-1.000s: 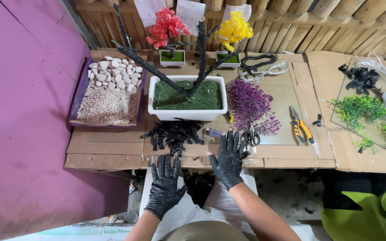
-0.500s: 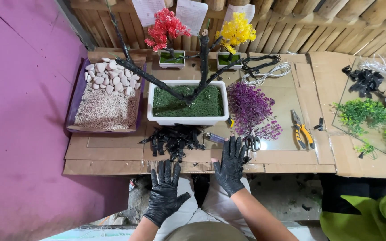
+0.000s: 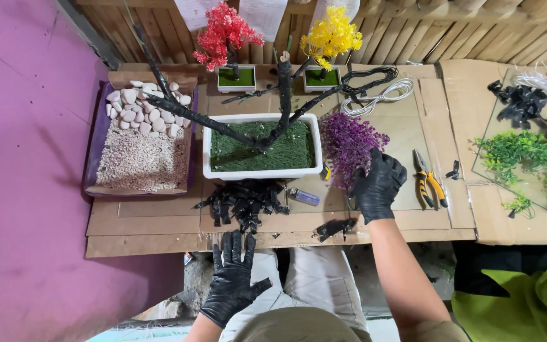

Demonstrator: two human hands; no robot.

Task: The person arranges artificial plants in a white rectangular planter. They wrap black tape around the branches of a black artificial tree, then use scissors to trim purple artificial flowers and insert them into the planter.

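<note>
The right hand [image 3: 378,185] hides its fingers' grip — buried in purple foliage [image 3: 349,142].

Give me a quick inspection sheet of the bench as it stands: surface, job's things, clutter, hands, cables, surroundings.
Surface: brown cardboard sheets cover the bench.
Job's things: purple plastic foliage clump; white rectangular planter with green moss and bare black branches.
Clutter: pile of black twig pieces, tray of white pebbles and gravel, yellow-handled pliers, small red tree and yellow tree in pots, green sprigs.
Hands: right hand, black-gloved, on the purple foliage; left hand, black-gloved, open below the bench edge, holding nothing.
Cables: coiled white wire.
Surroundings: purple wall, wooden slats.
</note>
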